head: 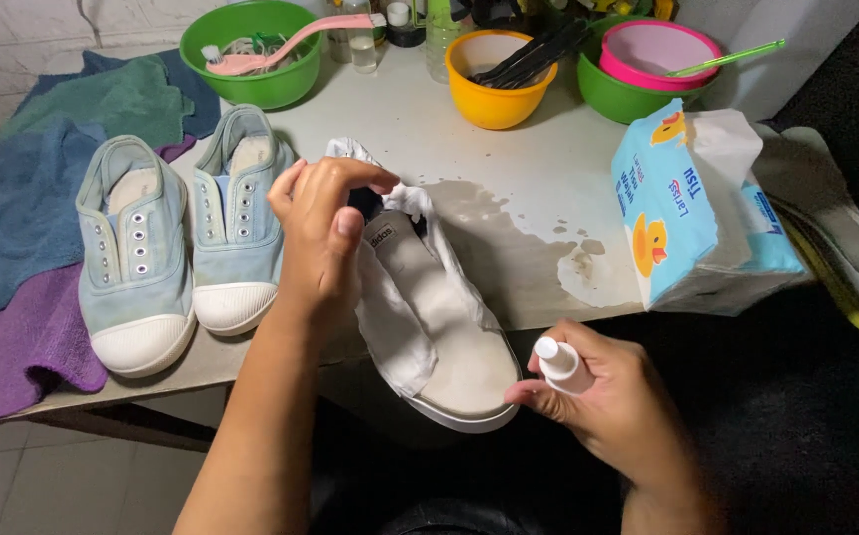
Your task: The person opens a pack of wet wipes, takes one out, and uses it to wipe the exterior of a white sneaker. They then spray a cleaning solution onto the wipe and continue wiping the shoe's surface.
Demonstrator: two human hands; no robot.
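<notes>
Shoe (439,327) lies between hands: left (325,233) grips its heel, right (598,391) clasps bottle (560,363).

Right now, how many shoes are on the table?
3: two pale blue lace-less shoes, one and the other, side by side at left, and a white shoe under the left hand. More may be hidden.

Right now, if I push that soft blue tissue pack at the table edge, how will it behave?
The soft blue tissue pack probably slides easily, being light for its bulk. Its crumpled plastic wrap suggests it squashes rather than resists. It overhangs the wet white table edge, so it may tip off.
</notes>
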